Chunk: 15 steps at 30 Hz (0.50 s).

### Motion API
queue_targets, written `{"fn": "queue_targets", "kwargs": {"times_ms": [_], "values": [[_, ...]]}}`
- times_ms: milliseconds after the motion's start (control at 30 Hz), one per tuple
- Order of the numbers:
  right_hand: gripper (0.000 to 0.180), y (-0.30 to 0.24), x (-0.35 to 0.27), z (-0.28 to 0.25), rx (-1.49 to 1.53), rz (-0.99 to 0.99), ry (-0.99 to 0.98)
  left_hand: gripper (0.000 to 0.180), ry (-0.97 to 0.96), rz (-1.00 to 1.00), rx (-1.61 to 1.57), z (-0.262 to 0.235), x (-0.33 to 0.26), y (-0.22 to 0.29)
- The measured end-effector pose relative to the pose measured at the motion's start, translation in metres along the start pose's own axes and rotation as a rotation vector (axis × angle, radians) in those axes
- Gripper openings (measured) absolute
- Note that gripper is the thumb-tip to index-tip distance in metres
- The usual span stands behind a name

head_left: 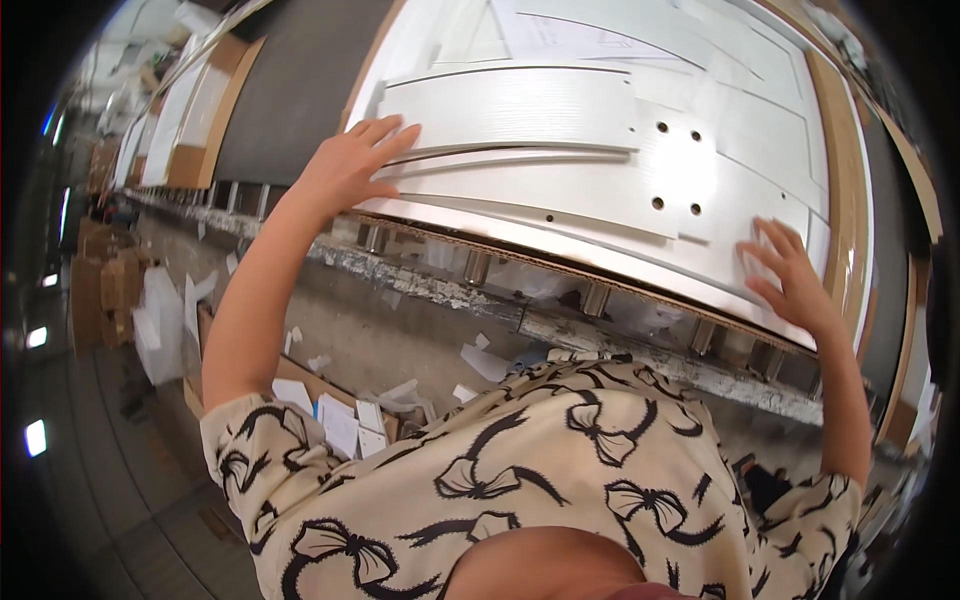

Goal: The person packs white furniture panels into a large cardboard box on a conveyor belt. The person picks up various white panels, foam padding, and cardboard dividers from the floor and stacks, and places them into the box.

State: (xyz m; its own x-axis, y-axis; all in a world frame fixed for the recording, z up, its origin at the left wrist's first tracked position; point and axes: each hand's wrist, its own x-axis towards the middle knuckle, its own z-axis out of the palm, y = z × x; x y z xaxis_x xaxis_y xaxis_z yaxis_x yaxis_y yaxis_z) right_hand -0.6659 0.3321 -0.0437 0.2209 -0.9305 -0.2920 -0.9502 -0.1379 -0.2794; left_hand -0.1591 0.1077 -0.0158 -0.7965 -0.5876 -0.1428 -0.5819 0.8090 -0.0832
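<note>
Several white panels lie in an open cardboard carton in front of me. A white board with a wood-grain face lies on top, slightly skewed, and a narrower white strip sits nearer me. At the left ends of these boards is my left hand, its fingers apart and touching the edge. My right hand, fingers spread, rests at the near right corner on a white panel. Beside it, the larger panel has several dark round holes. Both hands hold nothing that I can see.
The carton stands on a roller conveyor with a worn metal rail. Other cartons stand to the left along the line. Below, a box of white offcuts and scraps lie on the floor. A printed sheet lies at the far side.
</note>
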Motion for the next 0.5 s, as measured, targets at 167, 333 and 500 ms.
{"fn": "queue_targets", "kwargs": {"times_ms": [167,333,500], "values": [[0.036,0.008,0.008,0.004,0.216,0.016,0.085,0.069,0.01,-0.031,-0.052,0.003,-0.001,-0.005],[0.039,0.038,0.061,-0.004,0.027,0.081,0.338,0.064,0.228,-0.101,-0.037,-0.016,0.058,0.006],[0.038,0.018,0.111,-0.001,-0.001,0.024,0.341,0.08,0.109,-0.283,-0.326,0.016,0.149,0.038]]}}
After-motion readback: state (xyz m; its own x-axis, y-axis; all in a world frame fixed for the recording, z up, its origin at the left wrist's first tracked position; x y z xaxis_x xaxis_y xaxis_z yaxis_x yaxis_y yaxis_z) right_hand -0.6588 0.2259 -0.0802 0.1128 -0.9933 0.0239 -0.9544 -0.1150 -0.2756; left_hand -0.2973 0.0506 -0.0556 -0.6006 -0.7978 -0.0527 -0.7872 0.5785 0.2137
